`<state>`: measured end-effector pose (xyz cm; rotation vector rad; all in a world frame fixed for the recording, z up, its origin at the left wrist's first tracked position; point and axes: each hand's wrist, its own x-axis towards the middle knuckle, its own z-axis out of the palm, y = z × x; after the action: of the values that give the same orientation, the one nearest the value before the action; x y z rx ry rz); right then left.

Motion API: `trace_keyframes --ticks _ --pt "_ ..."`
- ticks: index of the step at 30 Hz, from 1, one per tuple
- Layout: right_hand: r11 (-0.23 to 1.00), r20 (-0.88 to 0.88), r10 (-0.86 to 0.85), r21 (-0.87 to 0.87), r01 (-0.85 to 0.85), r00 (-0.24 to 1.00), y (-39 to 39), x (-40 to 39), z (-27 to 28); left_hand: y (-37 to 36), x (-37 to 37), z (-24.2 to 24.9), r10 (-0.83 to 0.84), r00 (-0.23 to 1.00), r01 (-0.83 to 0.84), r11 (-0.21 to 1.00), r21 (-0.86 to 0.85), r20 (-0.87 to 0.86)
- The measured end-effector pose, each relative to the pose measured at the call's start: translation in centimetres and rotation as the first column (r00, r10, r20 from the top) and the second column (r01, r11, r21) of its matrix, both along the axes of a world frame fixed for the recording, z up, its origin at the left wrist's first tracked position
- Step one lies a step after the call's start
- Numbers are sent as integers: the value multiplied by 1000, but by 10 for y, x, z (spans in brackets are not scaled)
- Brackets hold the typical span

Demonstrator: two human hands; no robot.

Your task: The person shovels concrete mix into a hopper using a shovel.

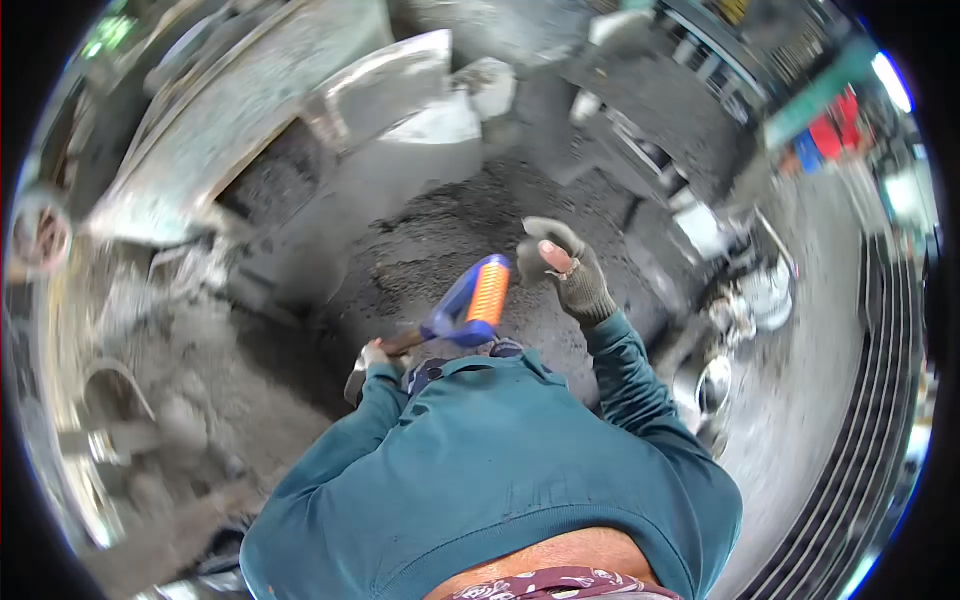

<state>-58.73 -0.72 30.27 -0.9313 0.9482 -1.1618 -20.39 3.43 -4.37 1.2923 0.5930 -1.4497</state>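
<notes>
Tool: D-handled, frame (pixel 452 302) in deep blue with a smooth, plastic-like look; held in front of the wearer's body, slightly left of the right hand
Grip: bright orange sleeve (pixel 488 292), ribbed crosswise, set between blue ends; cleanest colour I see in this grey place
Shaft: brown, straight, rod-like stretch (pixel 403 342), wood by its look; its far end I cannot make out
Ground material: dark, crumbly mass (pixel 430 225), coarse and lumpy, ahead of the tool
Surroundings: pale greenish panel (pixel 240 110), flat and weathered; grey curved piece (pixel 385 85) with a light edge; shiny metal vessel (pixel 712 385), rounded, beside the right sleeve
Sleeves: teal knit top (pixel 500 430), creased at the elbows
Axis: long line of the tool runs aslant, from the left hand up and rightward in the view; D-end points forward and toward the wearer's right
Left hand (pixel 375 353): closed round the shaft, partly hidden by the sleeve
Right hand (pixel 565 265): in a grey knitted glove, one bare digit showing; fingers loosely curled with the palm partly open, holding nothing, near the orange sleeve but apart from it
</notes>
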Motion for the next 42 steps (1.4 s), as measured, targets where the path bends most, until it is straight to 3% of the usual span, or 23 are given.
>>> trace_keyframes --ticks 1,2,4,5,6,7,8,9,11,12,15,16,18,19,22,25,26,27,29,31,32,39,42 --pt "997 -32 -2 -80 -1 999 1 -14 9 6 5 -19 7 999 -8 1000 -26 -40" --pt "950 -188 -61 -313 -1 980 4 -21 16 13 2 -21 12 998 -14 999 -29 -66" --pt "716 -452 -270 -685 -136 850 4 -27 29 7 -11 -25 26 996 -26 1000 -1 -82" --pt "685 -507 -277 -700 -203 816 7 -29 34 1 -1 -72 -113 993 112 993 46 16" --pt "702 -531 -265 -678 -216 805 10 -29 32 -9 3 -87 -177 984 176 984 16 15" --pt "718 -556 -246 -655 -236 794 12 -24 30 -20 -1 -85 -202 979 202 979 15 -2" --pt "667 -505 -379 -730 -149 776 12 -15 22 -30 -3 -83 -228 974 228 974 13 -19" --pt "684 -467 -391 -724 -89 793 13 -18 15 -40 -16 -66 -218 975 220 975 37 -48" --pt "709 -386 -417 -704 29 823 13 -23 6 -53 -44 -22 -395 916 396 918 -3 74" --pt "760 -361 -411 -643 95 837 15 -26 13 -52 -69 21 -551 802 573 819 -35 232" --pt "709 -435 -556 -694 130 708 20 -45 24 -94 -100 25 -485 874 485 870 92 -24" --pt "655 -438 -640 -740 151 632 23 -49 25 -111 -98 -15 -531 845 534 838 114 -62" --pt "678 -478 -685 -694 242 550 36 -62 26 -136 -108 -34 -533 829 557 814 165 -167" --pt "684 -501 -702 -671 285 506 42 -68 27 -143 -138 -19 -486 842 531 824 198 -234" --pt "661 -430 -748 -551 509 506 63 -79 36 -148 -218 51 -528 840 542 818 191 -122" --pt "525 -270 -850 -354 774 452 89 -83 34 -161 -263 81 -597 792 609 788 94 -131" --pt "613 -414 -777 -325 720 475 107 -98 28 -170 -278 61 -600 779 618 783 65 -183" --pt "608 -329 -778 -181 773 535 117 -100 29 -178 -294 50 -602 763 626 779 37 -234" --pt "562 -437 -768 -108 820 468 140 -112 15 -183 -330 67 -636 741 659 750 55 -217" --pt "545 -340 -765 110 831 547 167 -125 -8 -193 -359 53 -714 656 730 683 -35 -246" --pt "531 -277 -768 227 816 577 178 -124 -19 -197 -369 39 -696 626 718 691 -87 -352" --pt "99 -58 -988 488 867 145 191 -102 -93 -194 -446 36 -829 528 840 542 -27 -186" --pt "-58 -171 -982 670 740 78 167 -107 -132 -218 -469 -4 -898 408 892 430 -139 -163"
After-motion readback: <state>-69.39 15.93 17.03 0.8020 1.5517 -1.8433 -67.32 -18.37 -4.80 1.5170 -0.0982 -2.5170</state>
